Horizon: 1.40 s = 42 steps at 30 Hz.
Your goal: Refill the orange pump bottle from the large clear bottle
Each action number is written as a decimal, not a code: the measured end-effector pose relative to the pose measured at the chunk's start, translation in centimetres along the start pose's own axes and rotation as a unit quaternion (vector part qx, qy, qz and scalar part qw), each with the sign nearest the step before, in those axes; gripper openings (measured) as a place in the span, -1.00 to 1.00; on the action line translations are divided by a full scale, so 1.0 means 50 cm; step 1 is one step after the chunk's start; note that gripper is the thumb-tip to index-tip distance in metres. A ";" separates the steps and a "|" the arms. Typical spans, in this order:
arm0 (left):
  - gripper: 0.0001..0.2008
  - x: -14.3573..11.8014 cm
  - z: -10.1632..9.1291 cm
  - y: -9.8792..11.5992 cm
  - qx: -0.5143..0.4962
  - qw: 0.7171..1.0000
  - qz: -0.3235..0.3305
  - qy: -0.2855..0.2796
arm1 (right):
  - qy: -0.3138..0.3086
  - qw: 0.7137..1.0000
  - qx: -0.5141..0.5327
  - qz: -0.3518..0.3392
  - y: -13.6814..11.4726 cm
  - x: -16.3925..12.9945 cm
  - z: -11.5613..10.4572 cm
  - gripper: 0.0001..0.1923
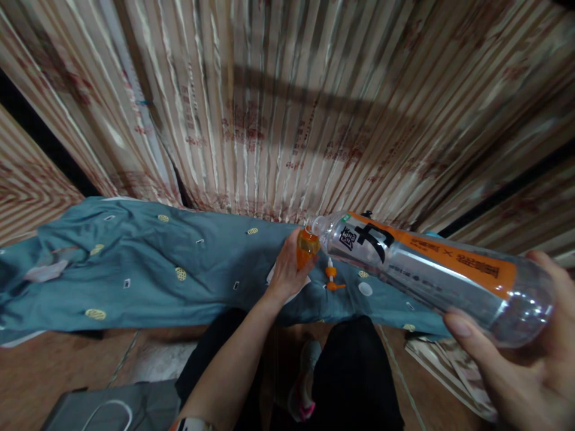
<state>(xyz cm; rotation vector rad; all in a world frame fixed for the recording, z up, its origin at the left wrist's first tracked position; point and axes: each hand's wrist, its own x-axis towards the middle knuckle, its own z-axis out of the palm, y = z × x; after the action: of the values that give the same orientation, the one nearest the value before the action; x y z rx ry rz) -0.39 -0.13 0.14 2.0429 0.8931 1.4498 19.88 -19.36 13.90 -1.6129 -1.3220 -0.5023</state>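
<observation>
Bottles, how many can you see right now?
2. A large clear bottle is tilted in the right hand; a small orange bottle is in the left hand, by its mouth. More could be hidden behind the large one.

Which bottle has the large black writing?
The big clear bottle, held in the right hand; the small orange bottle in the left hand shows no such writing.

Black trousers point(359, 377) (pale wristwatch point(193, 424) too)

Left hand point(286, 266) holds an orange bottle point(306, 246); right hand point(530, 362), a clear bottle point(431, 269).
</observation>
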 end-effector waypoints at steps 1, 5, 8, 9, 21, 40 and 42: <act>-0.29 0.000 0.000 0.000 0.000 1.000 0.001 0.001 | -0.002 1.000 0.004 -0.005 0.000 0.000 0.000 0.11; -0.29 0.001 -0.001 0.002 -0.005 1.000 -0.002 -0.001 | -0.001 1.000 0.016 -0.024 0.003 0.003 0.000 0.09; -0.29 0.001 -0.002 0.001 -0.010 1.000 -0.006 -0.005 | -0.001 0.999 0.006 -0.054 0.006 0.008 -0.002 0.08; -0.29 0.001 -0.002 0.001 -0.010 1.000 -0.005 -0.006 | -0.004 0.998 0.002 -0.063 0.007 0.011 -0.002 0.08; -0.29 0.000 0.000 -0.002 -0.013 1.000 -0.005 -0.007 | 0.001 0.997 -0.012 -0.075 0.000 0.016 0.000 0.04; -0.29 0.000 0.006 -0.007 -0.003 1.000 0.016 0.005 | 0.017 0.994 0.005 -0.105 0.020 0.025 0.004 0.06; -0.29 -0.001 0.006 -0.007 -0.002 1.000 0.019 0.006 | 0.019 0.994 0.009 -0.110 0.018 0.026 0.005 0.04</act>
<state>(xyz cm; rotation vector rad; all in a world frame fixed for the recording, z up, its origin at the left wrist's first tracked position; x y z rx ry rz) -0.18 0.08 -0.25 2.0619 0.8594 1.4840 21.09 -18.44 14.46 -1.4436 -1.4789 -0.6490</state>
